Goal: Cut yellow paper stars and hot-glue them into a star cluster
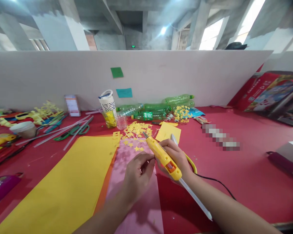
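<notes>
My right hand [177,156] is wrapped round a yellow glue gun [161,152], its metal tip pointing up and left and a long clear glue stick [196,199] coming out of its back end. Beside it, my left hand [139,169] is pinched over the pink sheet [146,208]; whatever its fingertips hold is too small to make out. Small yellow stars [138,130] lie in a pile beyond the hands, with a few on the pink sheet. A yellow square of paper [169,131] lies just behind my right hand.
Yellow sheets [70,175] cover the left front. Green bottles [156,112], a patterned cup [107,102] and a clear plastic cup [121,121] stand or lie near the white partition [185,71]. Scissors [81,129] and sticks are at left. A black cord [218,181] runs right.
</notes>
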The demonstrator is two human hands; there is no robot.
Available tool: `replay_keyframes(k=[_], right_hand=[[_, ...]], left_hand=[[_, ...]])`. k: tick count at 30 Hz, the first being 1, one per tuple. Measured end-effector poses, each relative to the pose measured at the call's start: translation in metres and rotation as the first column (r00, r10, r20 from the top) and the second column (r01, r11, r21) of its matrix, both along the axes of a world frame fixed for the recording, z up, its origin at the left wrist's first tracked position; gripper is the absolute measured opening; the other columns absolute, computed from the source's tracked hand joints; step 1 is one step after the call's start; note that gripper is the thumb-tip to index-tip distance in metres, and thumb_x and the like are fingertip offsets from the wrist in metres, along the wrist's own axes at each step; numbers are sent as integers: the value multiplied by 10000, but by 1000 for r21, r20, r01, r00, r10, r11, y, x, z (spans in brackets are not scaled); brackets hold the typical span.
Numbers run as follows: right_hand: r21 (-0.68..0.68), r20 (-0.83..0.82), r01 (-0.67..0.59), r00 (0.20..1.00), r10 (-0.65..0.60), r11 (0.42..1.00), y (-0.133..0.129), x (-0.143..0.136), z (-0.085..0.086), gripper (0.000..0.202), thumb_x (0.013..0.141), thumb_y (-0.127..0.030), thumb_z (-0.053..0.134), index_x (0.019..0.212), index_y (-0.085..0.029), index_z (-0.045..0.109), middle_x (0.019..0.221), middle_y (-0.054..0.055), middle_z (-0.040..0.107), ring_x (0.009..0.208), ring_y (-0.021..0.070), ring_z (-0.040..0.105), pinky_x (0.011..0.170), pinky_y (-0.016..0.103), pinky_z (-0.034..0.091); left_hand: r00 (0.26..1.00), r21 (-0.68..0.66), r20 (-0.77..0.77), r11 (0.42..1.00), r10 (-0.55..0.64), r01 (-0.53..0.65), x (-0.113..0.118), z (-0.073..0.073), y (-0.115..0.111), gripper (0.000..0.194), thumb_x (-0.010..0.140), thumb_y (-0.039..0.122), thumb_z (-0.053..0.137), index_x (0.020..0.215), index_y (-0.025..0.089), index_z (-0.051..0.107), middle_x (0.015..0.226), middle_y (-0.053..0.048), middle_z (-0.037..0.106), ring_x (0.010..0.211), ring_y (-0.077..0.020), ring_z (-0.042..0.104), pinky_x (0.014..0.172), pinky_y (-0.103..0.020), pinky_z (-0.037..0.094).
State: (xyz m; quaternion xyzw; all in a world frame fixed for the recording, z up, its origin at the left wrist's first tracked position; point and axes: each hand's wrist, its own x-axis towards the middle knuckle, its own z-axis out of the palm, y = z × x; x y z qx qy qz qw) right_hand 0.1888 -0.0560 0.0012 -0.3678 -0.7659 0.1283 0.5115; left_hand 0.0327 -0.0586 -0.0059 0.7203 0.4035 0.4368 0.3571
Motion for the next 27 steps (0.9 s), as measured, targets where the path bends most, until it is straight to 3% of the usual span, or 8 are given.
replay_keyframes(k=[8, 12, 16, 20, 24, 27], right_hand=[[35, -19, -48, 999, 49, 998, -7, -7, 5, 152, 711, -133, 553, 835, -199, 611, 864, 42, 533, 768, 158, 553, 668, 277, 474], [-29, -31, 78, 996, -78, 997, -6, -9, 13, 112, 717, -115, 521, 741, -188, 602, 832, 42, 537, 751, 150, 558, 689, 279, 471], [-157, -28, 90, 995, -95, 984, -7, -11, 21, 99, 720, -122, 523, 655, -191, 550, 784, 29, 528, 705, 135, 548, 657, 260, 466], [-170, -37, 97, 994, -105, 981, -9, -11, 23, 122, 721, -124, 509, 621, -194, 514, 755, 25, 519, 688, 140, 544, 649, 276, 466], [-146, -52, 129, 989, -137, 981, -6, -4, 19, 46, 734, -169, 530, 714, -209, 522, 758, 17, 542, 692, 152, 562, 662, 309, 472], [-130, -44, 51, 997, -57, 990, -5, 1, 18, 54, 743, -184, 529, 718, -217, 495, 730, 10, 533, 681, 151, 550, 646, 304, 462]], left_hand=[[959, -200, 283, 976, -30, 90, -3, 5, 2, 132, 797, 252, 526, 691, 175, 510, 568, 49, 413, 456, -56, 375, 437, -200, 310], [955, -170, 295, 983, -12, 65, -3, 1, 4, 113, 799, 207, 505, 693, 170, 523, 626, 36, 444, 478, -51, 407, 444, -194, 324], [961, -151, 276, 987, -14, 58, -2, -3, 4, 89, 792, 183, 503, 713, 170, 540, 663, 27, 468, 492, -50, 416, 442, -189, 326], [963, -135, 268, 989, -22, 60, -3, 0, 5, 87, 790, 183, 507, 712, 170, 543, 655, 26, 469, 486, -52, 411, 446, -193, 332], [960, -4, 272, 998, 68, -69, -14, 10, 10, 108, 791, 179, 509, 688, 171, 540, 641, 26, 471, 505, -59, 414, 473, -197, 344], [931, 64, 314, 974, 188, -218, -24, 15, 17, 59, 785, 195, 528, 741, 178, 564, 653, 23, 495, 529, -68, 432, 493, -196, 361]])
